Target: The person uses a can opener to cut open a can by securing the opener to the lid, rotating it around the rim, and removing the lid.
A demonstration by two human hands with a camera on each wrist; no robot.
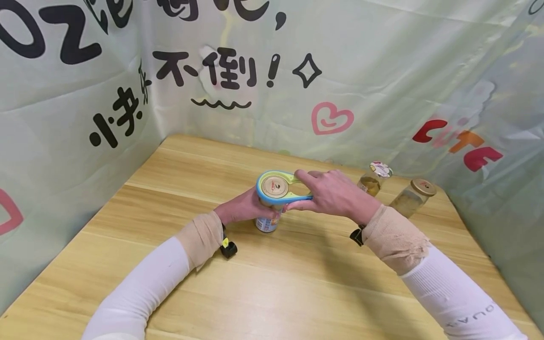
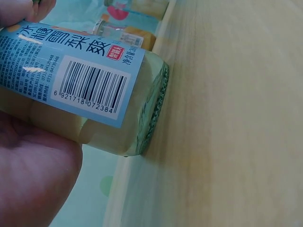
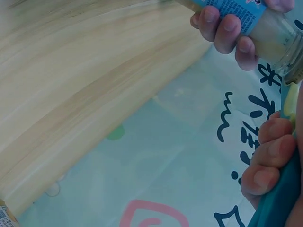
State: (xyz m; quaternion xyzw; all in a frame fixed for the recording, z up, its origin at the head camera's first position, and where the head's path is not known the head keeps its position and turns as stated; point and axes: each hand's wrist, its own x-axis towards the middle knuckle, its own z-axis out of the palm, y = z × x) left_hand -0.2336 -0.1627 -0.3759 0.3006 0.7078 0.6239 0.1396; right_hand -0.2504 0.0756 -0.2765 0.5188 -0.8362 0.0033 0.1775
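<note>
Though in L fingers (image 3: 227, 38), jar (image 2: 97, 85) upright.

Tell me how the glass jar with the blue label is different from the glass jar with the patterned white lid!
The blue-labelled glass jar is gripped by the left hand; the white-lidded glass jar stands with no hand on it. The blue-labelled jar's gold lid has a blue-and-lime opener around it; the white-lidded jar's patterned lid has none. Both are glass with lids on.

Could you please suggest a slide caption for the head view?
Left hand grips a labelled jar while the right hand holds a blue-and-green opener around its lid.
</note>
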